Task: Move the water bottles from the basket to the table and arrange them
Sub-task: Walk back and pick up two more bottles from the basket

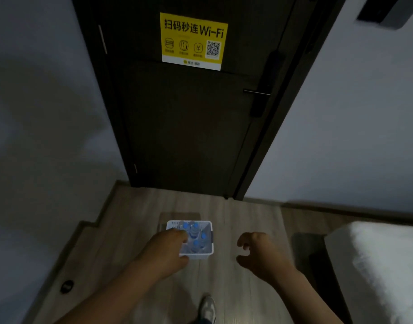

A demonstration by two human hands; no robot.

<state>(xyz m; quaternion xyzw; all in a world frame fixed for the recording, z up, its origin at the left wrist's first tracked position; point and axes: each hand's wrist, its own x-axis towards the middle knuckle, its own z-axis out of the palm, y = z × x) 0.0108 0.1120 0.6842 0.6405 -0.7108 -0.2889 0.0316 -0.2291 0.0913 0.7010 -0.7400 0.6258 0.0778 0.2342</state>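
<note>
— Where are the water bottles [195,230]?

— Upright in the white basket [209,253] on the floor [238,220], just past the fingertips of the left hand [165,249] and off to the left of the right hand [259,251].

— Is either hand holding anything?

— The right hand hangs beside the basket, fingers loosely curled, grasping nothing. The left lies over the basket's left rim, but I cannot tell whether it has clasped it.

— How best to do this?

— I'd take one bottle by its body, below the blue cap, and lift it straight up so its neighbours don't topple. No counter shows here.
</note>
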